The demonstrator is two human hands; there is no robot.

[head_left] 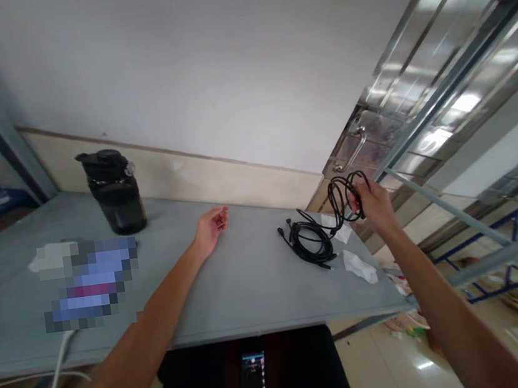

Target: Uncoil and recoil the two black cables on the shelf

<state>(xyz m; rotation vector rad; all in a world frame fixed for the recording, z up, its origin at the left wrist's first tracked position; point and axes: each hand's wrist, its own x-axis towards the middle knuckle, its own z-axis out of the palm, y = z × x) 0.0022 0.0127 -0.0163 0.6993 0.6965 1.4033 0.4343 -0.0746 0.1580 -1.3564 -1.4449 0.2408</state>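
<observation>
My right hand (pixel 374 204) grips a looped black cable (pixel 336 200), raised above the right end of the desk. Below and to the left of it, a coiled bundle of black cables (pixel 313 244) with plugs at the ends lies on the desktop. Strands of the held cable hang down to this bundle; whether they are joined or tangled I cannot tell. My left hand (pixel 211 230) rests over the middle of the desk near the wall, fingers loosely curled and nothing visible in them.
On the grey desk (pixel 234 298) stand a dark bottle (pixel 117 192) and a blurred phone-like item (pixel 95 283) with a white cable (pixel 62 356). Crumpled white tissue (pixel 360 268) lies near the right edge. A lit phone (pixel 253 380) sits on my lap. Metal bed-frame bars run along the right.
</observation>
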